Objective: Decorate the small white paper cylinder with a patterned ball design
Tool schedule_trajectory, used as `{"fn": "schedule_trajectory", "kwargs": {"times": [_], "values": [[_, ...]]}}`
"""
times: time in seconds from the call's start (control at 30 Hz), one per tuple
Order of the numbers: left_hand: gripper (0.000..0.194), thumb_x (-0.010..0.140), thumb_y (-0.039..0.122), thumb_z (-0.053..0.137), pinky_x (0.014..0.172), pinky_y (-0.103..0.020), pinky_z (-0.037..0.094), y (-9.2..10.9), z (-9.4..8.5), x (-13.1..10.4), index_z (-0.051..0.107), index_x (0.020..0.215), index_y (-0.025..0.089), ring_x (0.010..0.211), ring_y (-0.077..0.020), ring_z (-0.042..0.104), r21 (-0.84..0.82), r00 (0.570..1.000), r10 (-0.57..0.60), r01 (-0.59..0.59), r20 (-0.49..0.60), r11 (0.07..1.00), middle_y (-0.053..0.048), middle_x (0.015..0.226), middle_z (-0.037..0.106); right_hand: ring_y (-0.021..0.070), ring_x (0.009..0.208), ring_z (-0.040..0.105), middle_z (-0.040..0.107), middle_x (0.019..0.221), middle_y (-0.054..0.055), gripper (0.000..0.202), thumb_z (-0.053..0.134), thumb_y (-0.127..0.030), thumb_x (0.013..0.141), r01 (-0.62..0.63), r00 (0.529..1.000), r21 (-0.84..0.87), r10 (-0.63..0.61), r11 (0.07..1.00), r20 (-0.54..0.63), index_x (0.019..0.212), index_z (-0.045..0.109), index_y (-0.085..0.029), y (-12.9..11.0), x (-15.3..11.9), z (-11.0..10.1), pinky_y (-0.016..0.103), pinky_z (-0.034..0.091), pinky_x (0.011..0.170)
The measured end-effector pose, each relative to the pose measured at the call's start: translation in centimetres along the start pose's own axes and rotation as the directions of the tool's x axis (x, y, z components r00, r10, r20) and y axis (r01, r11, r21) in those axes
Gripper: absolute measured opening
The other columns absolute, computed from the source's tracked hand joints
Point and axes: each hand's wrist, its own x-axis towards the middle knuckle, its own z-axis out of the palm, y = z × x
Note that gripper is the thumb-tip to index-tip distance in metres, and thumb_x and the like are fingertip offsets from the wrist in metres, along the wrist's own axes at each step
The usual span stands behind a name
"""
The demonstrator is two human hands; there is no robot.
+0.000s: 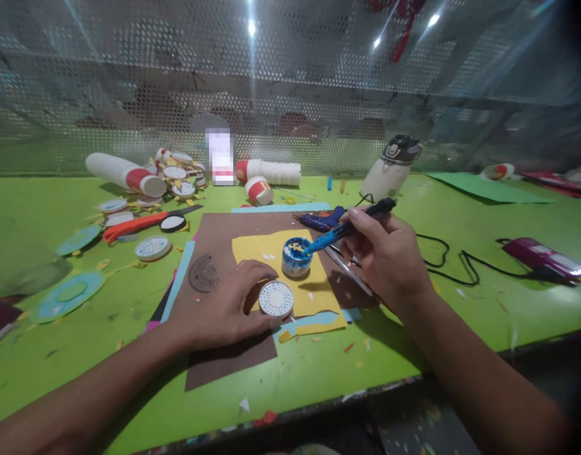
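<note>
My right hand [383, 253] grips a black pen [335, 232] whose lower part is coated in blue. Its tip is at the mouth of a small round jar [296, 262] of blue paint, which stands on yellow paper [247, 246]. Curved around a white disc [276, 299] with a pattern of blue marks, my left hand [228, 300] keeps thumb and fingers at its edge. The disc lies close to the jar, on the near left side. Brown sheets [224, 360] lie beneath the yellow paper.
A blue glue gun [323, 221] lies behind the jar. White-and-red paper cups [271, 172] and a lit phone [220, 158] stand along the perforated screen. Patterned discs [153, 248] and orange scissors [139, 226] lie left. A purple device [544, 258] with a black cord sits right.
</note>
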Motion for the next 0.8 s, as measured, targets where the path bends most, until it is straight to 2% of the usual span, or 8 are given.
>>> {"fn": "schedule_trajectory", "kwargs": {"times": [0.07, 0.2, 0.4, 0.53, 0.63, 0.8], "values": [[0.050, 0.081, 0.046, 0.065, 0.100, -0.050, 0.045, -0.3, 0.0, 0.0, 0.054, 0.121, 0.019, 0.114, -0.0296, 0.055, -0.011, 0.999, 0.041, -0.041, -0.007, 0.999, -0.010, 0.124, 0.056, 0.0079, 0.044, 0.040, 0.045, 0.052, -0.007, 0.018, 0.071, -0.038, 0.081, -0.037, 0.997, 0.031, 0.035, 0.999, 0.072, 0.077, 0.063, -0.021, -0.1, -0.6, 0.3, 0.024, 0.037, 0.045], [0.047, 0.082, 0.045, 0.066, 0.102, -0.050, 0.044, -0.9, 0.0, 0.1, 0.058, 0.121, 0.020, 0.117, -0.0296, 0.054, -0.042, 0.996, 0.086, -0.086, 0.006, 0.995, -0.010, 0.125, 0.056, 0.0067, 0.043, 0.044, 0.052, 0.053, -0.007, 0.015, 0.073, -0.032, 0.080, -0.073, 0.975, 0.034, 0.064, 0.997, 0.215, 0.085, 0.067, -0.019, 0.1, -1.8, 1.0, 0.022, 0.035, 0.042], [0.042, 0.082, 0.045, 0.068, 0.101, -0.046, 0.045, -0.9, 0.1, 0.2, 0.060, 0.116, 0.021, 0.117, -0.0272, 0.054, -0.063, 0.996, 0.091, -0.092, -0.009, 0.994, -0.008, 0.124, 0.057, 0.0072, 0.045, 0.048, 0.053, 0.053, -0.006, 0.019, 0.073, -0.034, 0.081, -0.009, 0.965, -0.165, 0.052, 0.986, 0.258, 0.079, 0.065, -0.017, 0.0, -2.4, 1.5, 0.021, 0.039, 0.044], [0.043, 0.080, 0.047, 0.070, 0.098, -0.045, 0.047, -1.0, 0.4, 0.2, 0.059, 0.111, 0.020, 0.113, -0.0266, 0.056, -0.058, 0.997, 0.069, -0.072, -0.044, 0.996, -0.008, 0.120, 0.059, 0.0082, 0.048, 0.049, 0.053, 0.057, -0.005, 0.019, 0.070, -0.037, 0.084, 0.049, 0.972, -0.187, -0.004, 0.981, 0.233, 0.080, 0.064, -0.020, -0.3, -2.7, 1.3, 0.023, 0.041, 0.048], [0.046, 0.079, 0.050, 0.070, 0.096, -0.045, 0.047, -1.0, 0.5, 0.3, 0.057, 0.111, 0.019, 0.110, -0.0267, 0.056, -0.050, 0.998, 0.045, -0.047, -0.042, 0.998, -0.007, 0.117, 0.059, 0.0080, 0.047, 0.048, 0.052, 0.055, -0.005, 0.016, 0.069, -0.037, 0.086, 0.077, 0.988, -0.152, -0.055, 0.985, 0.146, 0.082, 0.065, -0.021, -0.2, -2.9, 1.1, 0.023, 0.040, 0.046], [0.046, 0.080, 0.049, 0.070, 0.095, -0.044, 0.047, -0.8, 0.3, 0.3, 0.055, 0.113, 0.020, 0.109, -0.0261, 0.055, -0.056, 0.999, 0.039, -0.040, -0.017, 0.998, -0.008, 0.119, 0.057, 0.0061, 0.037, 0.042, 0.049, 0.049, -0.008, 0.020, 0.071, -0.038, 0.084, 0.097, 0.995, 0.006, -0.097, 0.995, 0.013, 0.076, 0.062, -0.022, -0.1, -2.4, 1.1, 0.022, 0.035, 0.037]]}}
